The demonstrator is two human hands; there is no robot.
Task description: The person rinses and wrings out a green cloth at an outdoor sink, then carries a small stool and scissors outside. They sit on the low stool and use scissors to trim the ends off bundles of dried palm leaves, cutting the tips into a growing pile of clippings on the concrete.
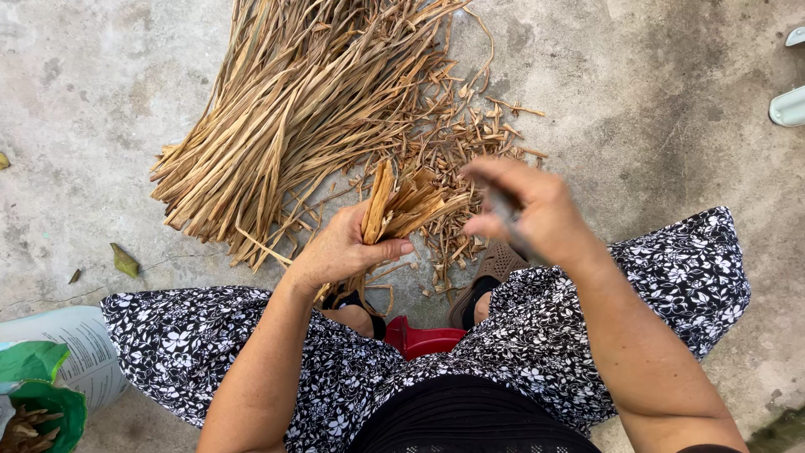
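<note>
left hand (340, 249) grip shut round dried strips (402, 205)

I am looking down at what I take for an outdoor home yard used for handwork: bare stained concrete ground (662, 109), a heap of dried plant strips (293, 109) with cut scraps (470, 143) strewn about, sandals (788, 105) left at the edge, and a sack (71, 352) holding trimmings.

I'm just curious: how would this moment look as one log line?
left hand: grip on dried leaf strips | right hand: blurred, holds thin dark tool | leaf pile on concrete floor
</note>
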